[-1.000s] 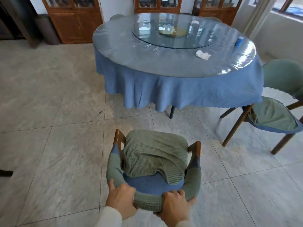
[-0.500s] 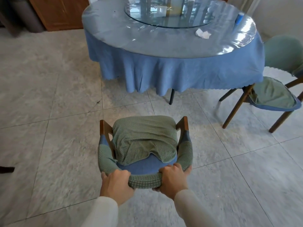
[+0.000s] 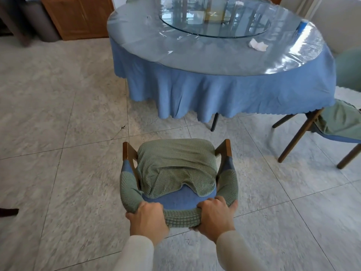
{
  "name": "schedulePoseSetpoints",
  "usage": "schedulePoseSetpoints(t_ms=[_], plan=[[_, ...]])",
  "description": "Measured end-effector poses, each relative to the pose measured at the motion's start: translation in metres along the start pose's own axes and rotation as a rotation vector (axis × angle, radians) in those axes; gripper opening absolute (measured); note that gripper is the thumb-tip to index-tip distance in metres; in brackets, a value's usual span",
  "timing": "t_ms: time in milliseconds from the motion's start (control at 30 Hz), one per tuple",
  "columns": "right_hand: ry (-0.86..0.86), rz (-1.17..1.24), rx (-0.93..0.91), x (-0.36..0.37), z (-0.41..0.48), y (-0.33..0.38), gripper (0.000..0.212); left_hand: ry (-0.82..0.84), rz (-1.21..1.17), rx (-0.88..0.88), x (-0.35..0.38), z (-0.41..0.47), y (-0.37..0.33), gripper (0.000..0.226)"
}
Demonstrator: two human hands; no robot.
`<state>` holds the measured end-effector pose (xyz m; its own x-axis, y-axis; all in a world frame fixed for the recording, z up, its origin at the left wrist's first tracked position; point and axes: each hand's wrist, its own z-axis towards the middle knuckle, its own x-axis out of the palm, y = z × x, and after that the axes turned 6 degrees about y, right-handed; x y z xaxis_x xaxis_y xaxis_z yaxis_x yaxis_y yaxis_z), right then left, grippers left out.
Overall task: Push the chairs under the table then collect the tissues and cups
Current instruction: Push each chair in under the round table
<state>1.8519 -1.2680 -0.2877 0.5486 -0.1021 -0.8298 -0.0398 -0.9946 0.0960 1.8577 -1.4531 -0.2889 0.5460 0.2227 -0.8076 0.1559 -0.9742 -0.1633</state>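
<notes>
A chair (image 3: 176,169) with a green cover and blue seat stands on the tiled floor in front of me, its front facing the round table (image 3: 214,61). My left hand (image 3: 148,220) and my right hand (image 3: 214,216) both grip the padded top of its backrest. A gap of floor separates the chair from the blue tablecloth. A crumpled white tissue (image 3: 257,45) lies on the table's right side, and a blue cup (image 3: 301,27) stands near the far right edge. A second green chair (image 3: 340,122) stands pulled out at the right.
A glass turntable (image 3: 214,18) sits in the table's middle. A dark table leg (image 3: 214,122) shows below the cloth. Wooden cabinets (image 3: 78,16) and a grey bin (image 3: 42,20) stand at the back left. A dark object (image 3: 7,212) pokes in at the left edge.
The chair and I have moved forward, closer to the table. Both hands have kept their grip on the backrest.
</notes>
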Motion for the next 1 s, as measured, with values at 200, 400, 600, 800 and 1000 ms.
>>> schedulePoseSetpoints(t_ms=[200,400,600,800,1000], plan=[[-0.013,-0.001,-0.002,-0.014,0.027,0.011,0.051,0.007,0.004,0.028,-0.022,0.031,0.007,0.013],[-0.025,0.001,0.003,-0.037,0.064,0.024,0.048,-0.009,-0.004,0.057,-0.049,0.071,0.012,0.018],[-0.045,0.028,0.040,-0.069,0.117,0.044,0.046,-0.020,-0.010,0.077,-0.090,0.127,0.017,0.015],[-0.032,0.049,0.064,-0.105,0.180,0.065,0.046,-0.054,0.010,0.099,-0.135,0.195,0.023,0.015],[-0.015,0.065,0.080,-0.136,0.224,0.082,0.045,-0.067,0.039,0.136,-0.170,0.241,0.026,0.017]])
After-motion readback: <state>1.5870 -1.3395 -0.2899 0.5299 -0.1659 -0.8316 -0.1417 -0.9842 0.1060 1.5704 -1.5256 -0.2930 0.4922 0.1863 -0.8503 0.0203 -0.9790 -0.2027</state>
